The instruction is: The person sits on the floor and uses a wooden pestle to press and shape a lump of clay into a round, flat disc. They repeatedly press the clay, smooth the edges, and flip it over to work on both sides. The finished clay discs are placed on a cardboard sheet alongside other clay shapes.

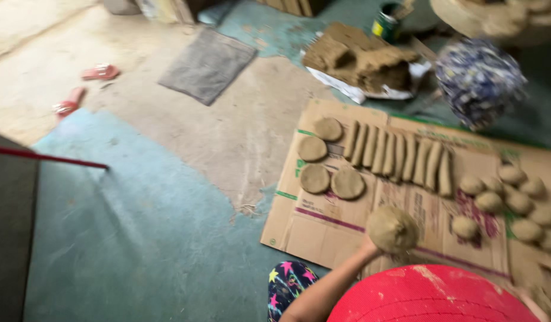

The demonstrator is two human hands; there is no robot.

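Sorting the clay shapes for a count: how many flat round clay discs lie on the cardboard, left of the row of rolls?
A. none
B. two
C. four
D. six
C: four flat clay discs lie in a cluster on the cardboard, left of the clay rolls.

We see a rough concrete floor, pale and dusty, partly covered by a worn teal sheet. A grey mat lies flat on the concrete, and two pink sandals sit apart near the upper left. A dark panel with a red edge fills the left side. Soft daylight brightens the far left corner
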